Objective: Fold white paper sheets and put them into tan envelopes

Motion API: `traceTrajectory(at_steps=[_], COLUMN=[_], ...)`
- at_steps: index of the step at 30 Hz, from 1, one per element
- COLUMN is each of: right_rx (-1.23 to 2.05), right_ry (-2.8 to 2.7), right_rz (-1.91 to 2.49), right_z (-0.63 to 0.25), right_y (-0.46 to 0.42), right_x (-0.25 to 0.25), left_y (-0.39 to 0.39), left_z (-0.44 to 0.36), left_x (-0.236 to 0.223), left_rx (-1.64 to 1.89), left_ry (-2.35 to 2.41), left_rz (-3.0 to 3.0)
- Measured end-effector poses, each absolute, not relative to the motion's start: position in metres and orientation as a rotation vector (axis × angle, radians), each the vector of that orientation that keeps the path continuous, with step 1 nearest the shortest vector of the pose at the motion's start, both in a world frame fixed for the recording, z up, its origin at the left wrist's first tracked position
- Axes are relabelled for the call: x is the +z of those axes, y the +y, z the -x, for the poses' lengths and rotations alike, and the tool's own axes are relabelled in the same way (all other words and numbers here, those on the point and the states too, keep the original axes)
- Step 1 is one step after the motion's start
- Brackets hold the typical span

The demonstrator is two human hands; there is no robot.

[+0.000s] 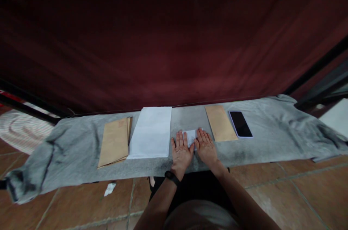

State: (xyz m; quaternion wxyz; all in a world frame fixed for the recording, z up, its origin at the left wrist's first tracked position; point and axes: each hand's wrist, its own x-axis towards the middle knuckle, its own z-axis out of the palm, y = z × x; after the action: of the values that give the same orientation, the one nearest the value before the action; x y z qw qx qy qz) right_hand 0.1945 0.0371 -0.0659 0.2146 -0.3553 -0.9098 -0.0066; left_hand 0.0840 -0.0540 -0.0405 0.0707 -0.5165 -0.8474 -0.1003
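A small piece of white paper, seemingly folded, lies on the grey cloth in front of me, partly covered by both hands. My left hand, with a black band on its wrist, rests flat over the paper's left side, fingers spread. Over its right side, my right hand is pressed flat with its fingers stretched out. The two thumbs come close together at the middle of the paper. Left of my hands lies a stack of white sheets. A brown envelope lies just right of my right hand.
Several brown envelopes are piled at the left. A phone with a purple edge lies at the right. Grey cloth covers the narrow surface, backed by a dark red curtain. A white scrap is on the tiled floor.
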Motion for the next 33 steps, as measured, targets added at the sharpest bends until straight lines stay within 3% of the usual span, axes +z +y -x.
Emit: traceTrajectory(at_steps=[19, 33], right_rx=[-0.032, -0.075], right_ry=[-2.462, -2.615], right_rz=[1.042, 0.959], right_z=[-0.197, -0.207], right_y=[0.035, 0.035], right_x=[-0.07, -0.073], left_y=[-0.057, -0.044], left_z=[-0.081, -0.109], left_x=[-0.043, -0.038], left_rx=[-0.455, -0.484], left_ry=[-2.495, -2.398], left_rz=[1.49, 1.97])
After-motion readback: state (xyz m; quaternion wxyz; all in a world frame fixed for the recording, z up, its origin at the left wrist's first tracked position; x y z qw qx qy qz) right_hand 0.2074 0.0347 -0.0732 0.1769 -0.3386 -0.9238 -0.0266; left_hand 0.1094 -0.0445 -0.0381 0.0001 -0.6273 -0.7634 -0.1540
